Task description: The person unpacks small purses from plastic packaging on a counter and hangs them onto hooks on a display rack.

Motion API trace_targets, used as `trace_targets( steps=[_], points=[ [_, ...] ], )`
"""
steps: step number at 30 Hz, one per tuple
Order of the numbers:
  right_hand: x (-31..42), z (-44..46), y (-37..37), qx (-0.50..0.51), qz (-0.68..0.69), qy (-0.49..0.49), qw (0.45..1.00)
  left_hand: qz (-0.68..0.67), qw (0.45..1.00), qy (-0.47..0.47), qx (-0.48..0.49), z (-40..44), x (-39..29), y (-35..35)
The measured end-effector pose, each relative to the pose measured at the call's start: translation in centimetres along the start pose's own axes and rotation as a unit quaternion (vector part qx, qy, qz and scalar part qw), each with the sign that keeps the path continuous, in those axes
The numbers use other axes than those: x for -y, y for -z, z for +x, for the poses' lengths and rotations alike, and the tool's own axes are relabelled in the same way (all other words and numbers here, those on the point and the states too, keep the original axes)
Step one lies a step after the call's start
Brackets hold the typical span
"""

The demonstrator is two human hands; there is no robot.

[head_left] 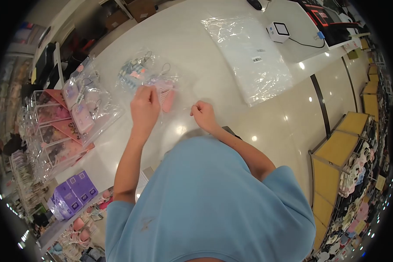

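Observation:
My left hand (145, 107) is closed, its fingers pinched at the near edge of a clear plastic bag. Inside the bag, just beyond the knuckles, lies a pink and lilac item (168, 99) with a thin loop. A second clear bag with a blue checked item (133, 74) touches it on the far left side. To the right, my right hand (204, 116) hovers over the white table with curled fingers, a little apart from the pink item. Whether anything is in those fingers is hidden.
A large clear bag with a barcode label (257, 59) lies flat at the right. Behind it stands a small white cube device (278, 31) with a cable. Filled clear bags (85, 100), an acrylic rack (52, 126) and purple boxes (73, 194) are at the left.

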State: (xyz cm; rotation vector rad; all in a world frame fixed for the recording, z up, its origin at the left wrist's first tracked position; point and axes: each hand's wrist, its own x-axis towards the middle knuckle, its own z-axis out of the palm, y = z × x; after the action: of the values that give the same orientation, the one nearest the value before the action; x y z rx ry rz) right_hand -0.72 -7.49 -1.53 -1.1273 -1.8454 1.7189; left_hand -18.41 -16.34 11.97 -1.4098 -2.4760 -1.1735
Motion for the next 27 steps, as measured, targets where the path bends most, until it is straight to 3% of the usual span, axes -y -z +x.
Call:
trace_targets(
  steps=[4, 10, 12, 15, 21, 27],
  points=[
    [-1.7, -0.1, 0.8, -0.012, -0.039, 0.002, 0.999, 0.04, 0.998, -0.01, -0.05, 2.5, -0.6, 3.6],
    [0.3, -0.3, 0.9, 0.035, -0.193, 0.052, 0.979, 0.071, 0.995, -0.052, 0.056, 0.4, -1.0, 2.8],
    [2.1, 0.3, 1.0, -0.073, -0.224, 0.123, 0.964, 0.048, 0.995, -0.027, 0.081, -0.7, -1.5, 2.0],
    [2.8, 2.1, 1.4, -0.089, -0.116, 0.112, 0.983, 0.068, 0.991, -0.042, 0.109, -2.4, -1.2, 0.8],
    [2.1, 3.7, 2.9, -0.098, -0.131, 0.123, 0.979, 0.051, 0.991, 0.053, 0.109, -5.9, -2.6, -1.9],
    [0.4, 4.8, 4.3, -0.098, -0.186, 0.124, 0.97, 0.116, 0.985, 0.093, 0.085, -10.7, 1.1, -1.3]
  ],
)
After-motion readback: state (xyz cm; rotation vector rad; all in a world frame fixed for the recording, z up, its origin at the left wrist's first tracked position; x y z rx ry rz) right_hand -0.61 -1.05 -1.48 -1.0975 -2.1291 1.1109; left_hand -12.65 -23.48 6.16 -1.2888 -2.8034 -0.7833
